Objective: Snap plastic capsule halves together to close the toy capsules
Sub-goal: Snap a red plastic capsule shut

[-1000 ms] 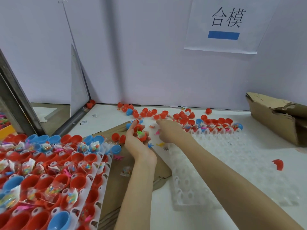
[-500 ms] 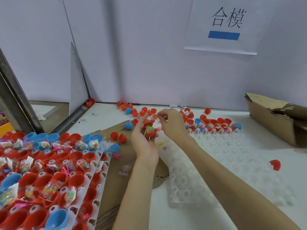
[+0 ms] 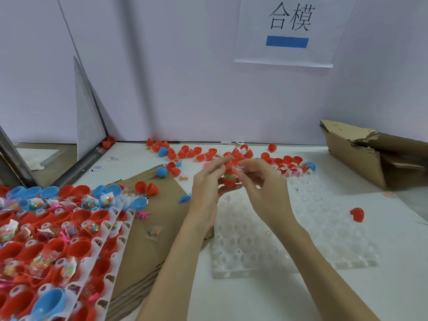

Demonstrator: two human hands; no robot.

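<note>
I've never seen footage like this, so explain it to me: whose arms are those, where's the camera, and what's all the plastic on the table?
A head-worn camera looks down at a person's own bare hands. The left hand and right hand together hold a red capsule with a small toy packet inside, its halves not yet closed. On the left lie white trays of open red and blue halves filled with toys. Under the hands sits an empty clear tray on the white table. Loose red halves lie by the wall, and a torn cardboard box stands on the right.
</note>
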